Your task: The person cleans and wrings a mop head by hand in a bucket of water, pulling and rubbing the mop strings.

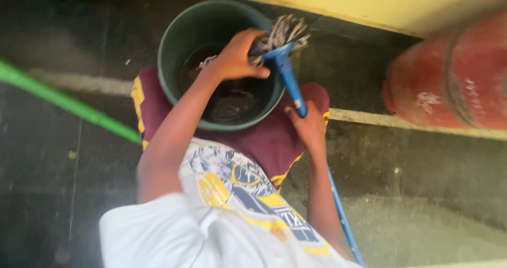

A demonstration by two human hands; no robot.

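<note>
A dark green bucket (174, 51) stands on the floor between my knees, with dark water in its bottom. Over its right rim hangs a grey string mop head (282, 31) on a blue mop handle (289, 82). My left hand (240, 54) is closed on the wet mop strands just above the bucket. My right hand (307, 124) grips the blue handle lower down, near the bucket's right side. The handle runs down past my right arm to the bottom edge of the frame.
A bright green pole (63, 100) slants across the dark floor at left. A large red cylinder (454, 78) lies at right beside a yellow wall base (369, 1). Pale painted lines (412, 123) cross the floor. My maroon shorts and white printed shirt fill the lower centre.
</note>
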